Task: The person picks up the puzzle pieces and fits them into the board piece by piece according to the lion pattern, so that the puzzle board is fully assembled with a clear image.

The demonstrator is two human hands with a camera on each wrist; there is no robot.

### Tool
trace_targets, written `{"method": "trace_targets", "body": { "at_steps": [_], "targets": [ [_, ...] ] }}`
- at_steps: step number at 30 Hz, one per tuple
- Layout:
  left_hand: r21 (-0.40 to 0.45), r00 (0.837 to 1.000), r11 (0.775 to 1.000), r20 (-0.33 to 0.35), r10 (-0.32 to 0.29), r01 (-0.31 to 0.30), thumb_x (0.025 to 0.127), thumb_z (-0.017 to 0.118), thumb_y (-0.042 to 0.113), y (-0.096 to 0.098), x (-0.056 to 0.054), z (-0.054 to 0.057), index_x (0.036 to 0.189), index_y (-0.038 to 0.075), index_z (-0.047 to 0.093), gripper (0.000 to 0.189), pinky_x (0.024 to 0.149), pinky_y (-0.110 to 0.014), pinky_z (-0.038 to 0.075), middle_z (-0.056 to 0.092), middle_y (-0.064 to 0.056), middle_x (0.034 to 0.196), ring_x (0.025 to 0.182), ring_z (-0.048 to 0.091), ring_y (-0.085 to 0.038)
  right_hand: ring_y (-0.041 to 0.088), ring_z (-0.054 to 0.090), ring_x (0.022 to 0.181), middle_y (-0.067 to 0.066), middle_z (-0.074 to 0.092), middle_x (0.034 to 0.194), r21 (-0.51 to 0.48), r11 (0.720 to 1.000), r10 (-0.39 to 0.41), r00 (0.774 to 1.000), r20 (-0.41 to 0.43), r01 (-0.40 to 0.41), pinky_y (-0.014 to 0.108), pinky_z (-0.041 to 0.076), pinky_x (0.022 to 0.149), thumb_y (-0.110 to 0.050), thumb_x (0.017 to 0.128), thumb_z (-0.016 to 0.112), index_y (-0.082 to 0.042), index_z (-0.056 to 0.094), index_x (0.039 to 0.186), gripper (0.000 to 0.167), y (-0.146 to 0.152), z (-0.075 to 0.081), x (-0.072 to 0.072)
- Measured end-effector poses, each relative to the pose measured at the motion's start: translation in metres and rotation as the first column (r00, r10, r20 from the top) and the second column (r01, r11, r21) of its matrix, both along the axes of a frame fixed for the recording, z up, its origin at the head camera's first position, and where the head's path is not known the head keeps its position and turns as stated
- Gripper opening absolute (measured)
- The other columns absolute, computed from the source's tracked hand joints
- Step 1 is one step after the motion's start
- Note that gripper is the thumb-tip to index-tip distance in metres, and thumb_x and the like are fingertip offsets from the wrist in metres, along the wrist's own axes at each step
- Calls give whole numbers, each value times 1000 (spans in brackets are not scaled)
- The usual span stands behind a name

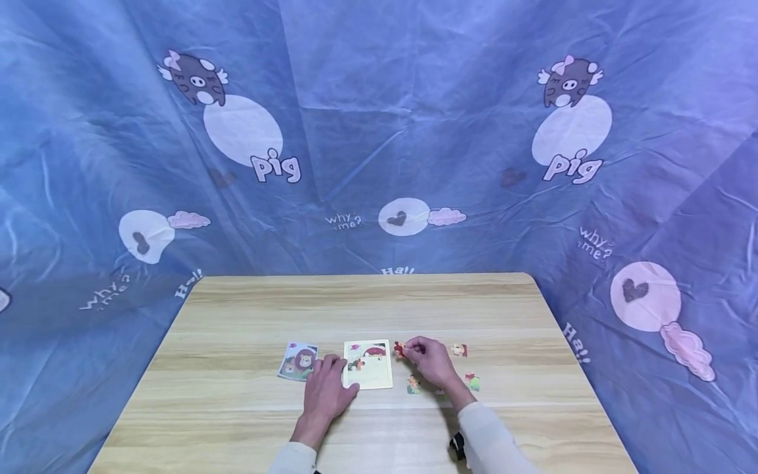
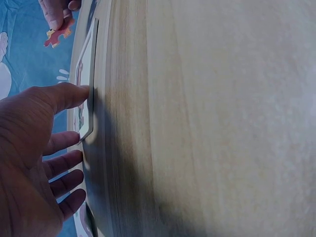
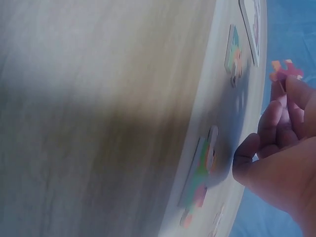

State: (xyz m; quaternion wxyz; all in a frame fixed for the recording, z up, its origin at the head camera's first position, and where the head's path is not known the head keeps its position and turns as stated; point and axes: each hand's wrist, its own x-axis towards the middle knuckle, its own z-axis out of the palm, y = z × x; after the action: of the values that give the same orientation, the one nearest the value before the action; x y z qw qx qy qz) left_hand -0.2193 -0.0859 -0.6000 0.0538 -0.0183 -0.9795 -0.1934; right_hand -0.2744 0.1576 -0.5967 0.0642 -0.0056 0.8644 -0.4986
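Observation:
A shallow cream puzzle frame (image 1: 374,380) lies on the table, with a few picture pieces (image 1: 358,365) set in its upper and left parts. My left hand (image 1: 327,390) rests at the frame's left side. Its thumb touches the near edge and the index finger the left edge, the fingers fairly straight. Just right of the frame, my right hand (image 1: 430,361) pinches a red and orange jigsaw piece (image 3: 287,71) between thumb and fingertips, raised above the table. A lion picture card (image 1: 298,361) lies left of the frame, its right side partly behind my left hand.
Loose jigsaw pieces lie around my right hand: one (image 1: 413,384) near the frame, one (image 1: 471,380) to the right, one (image 1: 458,350) behind. Another is mostly hidden under the right forearm. A blue printed cloth (image 1: 367,145) hangs around the wooden table (image 1: 249,421).

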Motion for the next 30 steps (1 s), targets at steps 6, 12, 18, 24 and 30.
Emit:
{"method": "trace_targets", "body": {
  "at_steps": [6, 12, 18, 24, 30],
  "targets": [
    [8, 1000, 1000, -18, 4, -4, 70, 76, 37, 0, 0, 0, 116, 7, 68, 55, 80, -42, 45, 61, -10, 119, 102, 51, -28, 9, 54, 66, -1, 65, 81, -26, 1000, 8, 1000, -14, -9, 20, 47, 59, -14, 88, 67, -12, 70, 108, 20, -7, -2, 1],
    [23, 1000, 1000, 15, 5, -6, 72, 74, 38, -1, 0, 0, 118, 7, 66, 56, 81, -43, 45, 60, -10, 121, 106, 51, -29, 9, 51, 59, 0, 64, 76, -6, 1000, 9, 999, -46, -9, 22, 46, 53, -14, 88, 66, -11, 70, 106, 18, -16, 1, 2],
    [18, 1000, 1000, 11, 4, -4, 72, 74, 38, 0, 0, -1, 117, 7, 67, 55, 80, -43, 45, 60, -9, 121, 105, 51, -29, 8, 55, 62, -1, 69, 77, 20, 1000, 25, 999, -46, -24, 21, 46, 56, -17, 87, 69, -16, 72, 99, 12, -26, -1, 3],
    [21, 1000, 1000, 20, 8, -8, 72, 75, 38, 1, 1, -1, 118, 7, 66, 56, 80, -43, 45, 59, -9, 121, 105, 51, -28, 8, 60, 71, -2, 73, 85, 29, 997, 68, 997, -42, -67, 21, 50, 62, -20, 84, 72, -17, 74, 92, 8, -36, -2, 7],
    [27, 1000, 1000, 15, 9, -9, 72, 75, 39, 0, 1, -1, 118, 7, 66, 56, 82, -43, 45, 59, -9, 122, 106, 51, -28, 7, 65, 73, 2, 75, 86, 49, 992, 120, 989, -84, -116, 18, 52, 64, -13, 81, 74, -11, 75, 94, 12, -42, -4, 10]
  ]
}}
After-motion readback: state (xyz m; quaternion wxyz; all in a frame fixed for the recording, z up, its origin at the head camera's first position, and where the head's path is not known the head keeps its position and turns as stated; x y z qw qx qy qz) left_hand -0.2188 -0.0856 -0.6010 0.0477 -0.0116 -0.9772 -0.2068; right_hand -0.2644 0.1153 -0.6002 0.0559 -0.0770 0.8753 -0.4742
